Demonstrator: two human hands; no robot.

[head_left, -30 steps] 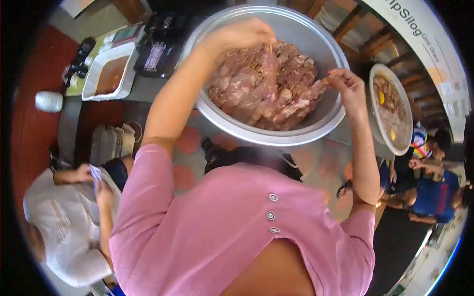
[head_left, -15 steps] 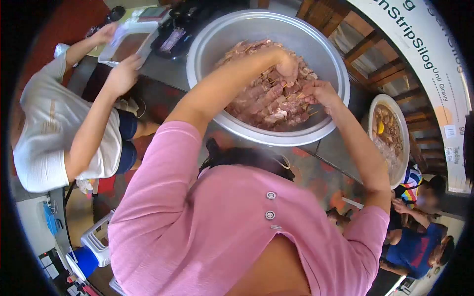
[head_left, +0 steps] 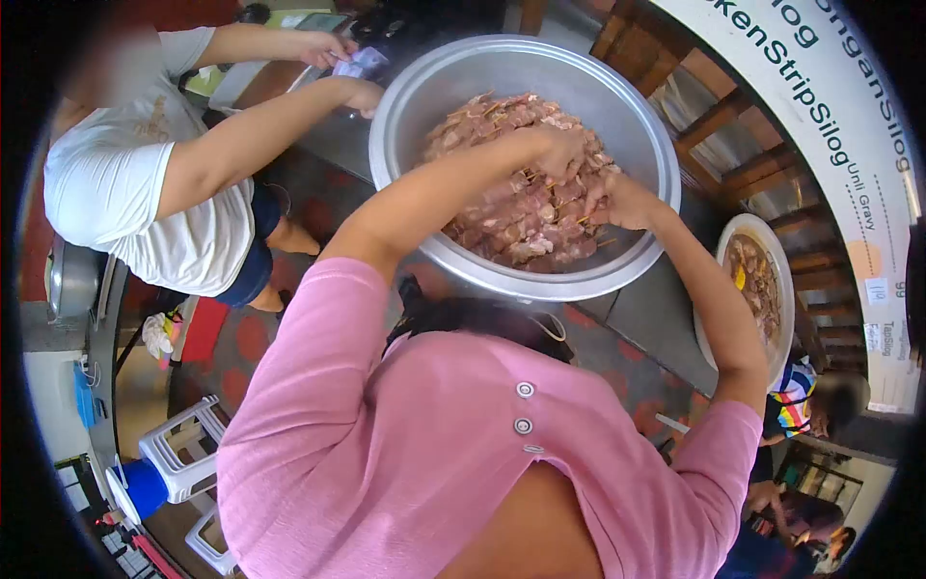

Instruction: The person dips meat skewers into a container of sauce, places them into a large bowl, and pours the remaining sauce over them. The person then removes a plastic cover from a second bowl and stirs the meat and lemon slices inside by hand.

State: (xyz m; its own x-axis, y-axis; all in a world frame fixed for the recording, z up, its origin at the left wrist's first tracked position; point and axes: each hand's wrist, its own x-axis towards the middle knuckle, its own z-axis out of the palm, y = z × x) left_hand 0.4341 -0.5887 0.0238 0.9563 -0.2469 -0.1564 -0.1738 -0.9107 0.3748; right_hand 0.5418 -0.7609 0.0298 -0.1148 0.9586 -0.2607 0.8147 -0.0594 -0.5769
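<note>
A large round metal basin (head_left: 424,106) holds a heap of raw meat skewers (head_left: 521,217), with thin wooden sticks showing among the pieces. Both of my hands are inside it, over the right part of the heap. My left hand (head_left: 561,154) points down with its fingers closed on a meat skewer; its fingertips are partly hidden by the meat. Just to the right, my right hand (head_left: 625,200) has its fingers curled and pressed together at a skewer's end near the basin's right wall.
Right of the basin stands a smaller pale tub (head_left: 707,333) of meat with something yellow in it. A co-worker in a white shirt (head_left: 183,222) handles a purplish plastic bag (head_left: 362,63) at the left. A printed menu board (head_left: 820,106) hangs beside wooden slats (head_left: 762,174).
My left hand has dipped lower into the heap, and my right hand has turned inward beside it. The co-worker has moved the plastic bag rightward, close to the basin. The view has shifted slightly.
</note>
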